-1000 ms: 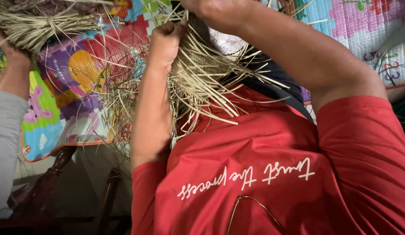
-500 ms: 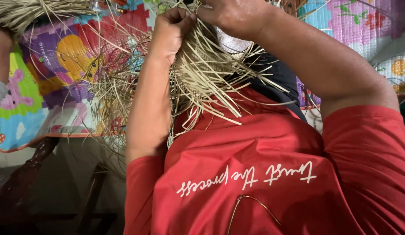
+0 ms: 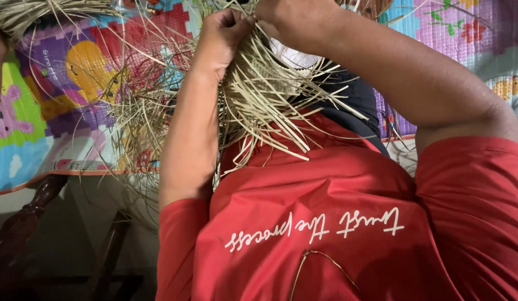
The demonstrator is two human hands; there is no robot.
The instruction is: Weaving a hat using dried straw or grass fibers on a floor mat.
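Both hands are closed on a bundle of pale straw strips (image 3: 264,106) near the top edge of the view: the left hand (image 3: 223,36) pinches strands beside the right hand (image 3: 295,22), their fingers touching. The strips fan down over the person's red shirt (image 3: 326,223). A colourful mat (image 3: 58,95) lies behind, with more straw (image 3: 25,14) at its upper left corner.

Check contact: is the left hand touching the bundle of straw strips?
Touching. The head view shows the left hand closed around the top of the straw strips, its fingers pressed into them beside the right hand.
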